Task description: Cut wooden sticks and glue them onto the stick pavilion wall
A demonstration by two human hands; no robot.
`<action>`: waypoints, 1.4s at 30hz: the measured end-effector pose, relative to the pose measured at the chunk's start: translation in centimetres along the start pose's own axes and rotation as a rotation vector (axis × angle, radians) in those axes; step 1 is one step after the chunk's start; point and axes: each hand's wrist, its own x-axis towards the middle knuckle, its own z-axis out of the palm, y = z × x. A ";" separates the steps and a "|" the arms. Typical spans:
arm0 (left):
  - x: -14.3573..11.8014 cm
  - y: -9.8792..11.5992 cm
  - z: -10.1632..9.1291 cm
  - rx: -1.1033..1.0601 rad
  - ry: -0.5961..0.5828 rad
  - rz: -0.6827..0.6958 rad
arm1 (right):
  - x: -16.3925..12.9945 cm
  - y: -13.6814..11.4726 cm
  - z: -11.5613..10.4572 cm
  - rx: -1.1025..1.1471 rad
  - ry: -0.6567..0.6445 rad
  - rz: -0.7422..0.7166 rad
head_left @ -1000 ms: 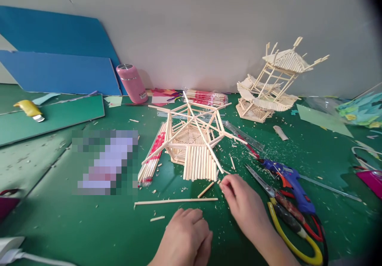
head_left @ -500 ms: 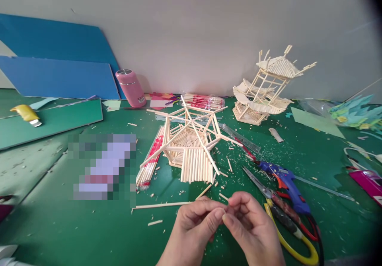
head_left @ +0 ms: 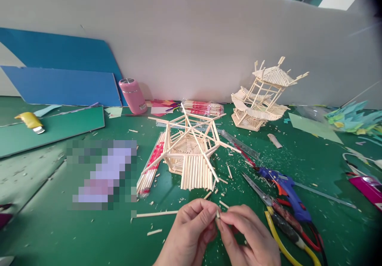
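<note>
With your left hand [head_left: 192, 228] and right hand [head_left: 243, 230] both pinching that tiny stick piece [head_left: 217, 214], squeeze unevenly and it could snap or flick away among the wood scraps [head_left: 227, 174].

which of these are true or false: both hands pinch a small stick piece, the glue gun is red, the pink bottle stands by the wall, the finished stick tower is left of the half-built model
1. Both the left hand and the right hand pinch a small stick piece: true.
2. The glue gun is red: false, it is blue.
3. The pink bottle stands by the wall: true.
4. The finished stick tower is left of the half-built model: false, it stands to its right, nearer the wall.
</note>
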 end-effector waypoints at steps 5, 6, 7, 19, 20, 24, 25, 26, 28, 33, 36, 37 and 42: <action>0.1 0.2 0.1 -0.011 0.008 -0.012 | 0.2 0.3 0.2 -0.061 -0.020 -0.071; -0.1 0.4 0.2 -0.014 0.005 -0.013 | 0.3 0.3 0.3 -0.066 -0.003 -0.072; -0.2 0.5 0.3 -0.016 -0.002 -0.014 | 0.5 0.2 0.5 -0.069 0.015 -0.072; -0.6 0.9 0.4 0.040 -0.004 0.024 | 3.3 -0.6 1.3 -0.077 0.195 -0.029; -0.6 0.9 0.3 0.036 0.002 0.034 | 3.5 -0.6 1.3 -0.079 0.194 -0.029; -0.5 1.0 0.3 0.010 0.032 0.070 | 4.0 -0.8 1.6 -0.071 0.178 -0.010; -0.5 1.0 0.3 -0.002 0.030 0.071 | 4.1 -0.8 1.7 -0.072 0.179 0.002; -0.5 1.1 0.4 -0.019 0.024 0.070 | 4.2 -0.9 1.8 -0.072 0.175 0.011; -0.4 1.2 0.6 -0.063 0.004 0.066 | 4.2 -0.9 1.8 -0.076 0.166 0.025; 0.0 1.3 1.0 -0.186 -0.072 0.045 | 4.3 -0.9 1.7 -0.084 0.150 0.048; 0.2 1.2 0.8 -0.215 -0.135 0.025 | 4.2 -0.7 1.6 -0.090 0.132 0.046; 0.3 1.2 0.7 -0.218 -0.148 0.026 | 4.1 -0.6 1.6 -0.090 0.121 0.042; 0.4 1.0 0.6 -0.221 -0.157 0.035 | 3.6 -0.2 1.3 -0.088 0.084 0.023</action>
